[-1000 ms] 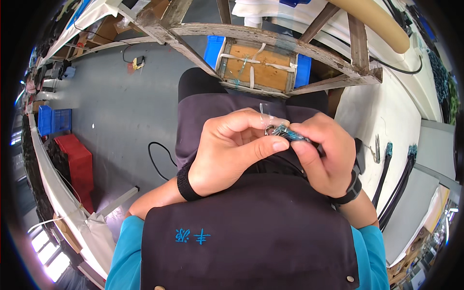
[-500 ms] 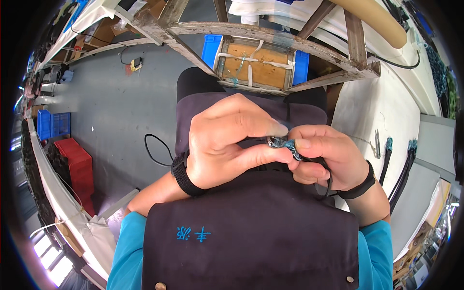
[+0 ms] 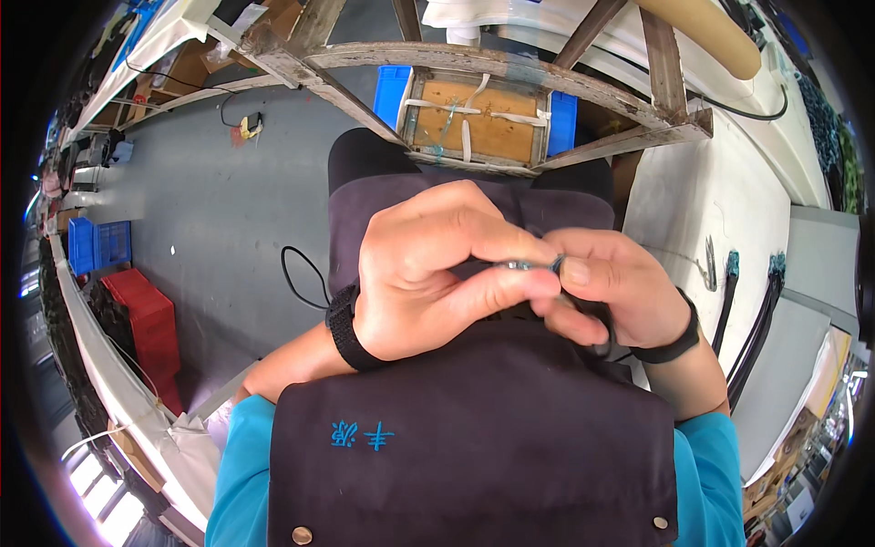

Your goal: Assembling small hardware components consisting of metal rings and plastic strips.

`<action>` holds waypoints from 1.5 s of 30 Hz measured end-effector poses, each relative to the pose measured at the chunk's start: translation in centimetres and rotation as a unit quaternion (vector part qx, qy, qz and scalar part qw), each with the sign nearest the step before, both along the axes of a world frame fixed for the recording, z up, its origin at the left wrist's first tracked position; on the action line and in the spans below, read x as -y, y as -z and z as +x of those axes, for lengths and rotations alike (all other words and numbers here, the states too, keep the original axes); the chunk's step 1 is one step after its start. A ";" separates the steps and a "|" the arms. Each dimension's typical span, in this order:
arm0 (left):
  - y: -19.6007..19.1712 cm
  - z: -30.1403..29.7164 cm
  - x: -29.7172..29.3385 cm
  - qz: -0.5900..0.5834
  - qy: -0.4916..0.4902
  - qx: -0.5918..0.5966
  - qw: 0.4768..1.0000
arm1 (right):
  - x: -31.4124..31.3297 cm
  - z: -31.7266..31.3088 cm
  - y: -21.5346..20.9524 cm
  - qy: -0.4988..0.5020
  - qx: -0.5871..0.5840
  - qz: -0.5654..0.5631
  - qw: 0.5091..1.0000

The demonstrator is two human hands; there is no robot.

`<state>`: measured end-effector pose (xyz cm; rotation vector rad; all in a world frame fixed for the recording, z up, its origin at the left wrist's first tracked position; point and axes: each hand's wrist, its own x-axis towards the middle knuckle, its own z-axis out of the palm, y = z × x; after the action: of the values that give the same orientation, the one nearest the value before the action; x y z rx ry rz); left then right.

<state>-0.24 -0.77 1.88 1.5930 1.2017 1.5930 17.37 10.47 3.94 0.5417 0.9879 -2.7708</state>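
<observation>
My left hand (image 3: 428,273) pinches a small shiny teal-and-dark piece (image 3: 518,266) between thumb and fingers. Thumb and forefinger of my right hand (image 3: 629,287) close on the same piece from the other side, so the fingertips of both hands almost meet over my lap. Most of the piece is hidden by the fingers, and its exact kind cannot be made out. Under my right hand curves a black cord (image 3: 609,339), which looks joined to it. Another loop of black cord (image 3: 284,273) sticks out beside my left wrist.
At right, a white work surface (image 3: 670,196) bears metal snips (image 3: 711,264) and black cords with teal ends (image 3: 732,264). A wooden frame (image 3: 492,56) crosses ahead of my knees, above a wooden board (image 3: 474,109) between blue bins (image 3: 390,96). Red crates (image 3: 150,319) stand left.
My hands have drawn closer together, and the teal piece is turned so that less of it shows. My right fingers have shifted and are slightly blurred. The view has moved slightly.
</observation>
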 end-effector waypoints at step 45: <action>3.6 0.1 -1.1 -0.218 0.095 0.242 0.941 | 2.7 27.9 -18.1 0.430 0.387 0.688 0.438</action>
<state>-0.14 0.30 -1.74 0.9325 1.0030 1.3623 45.27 7.74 22.01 2.6211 2.8006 -0.5815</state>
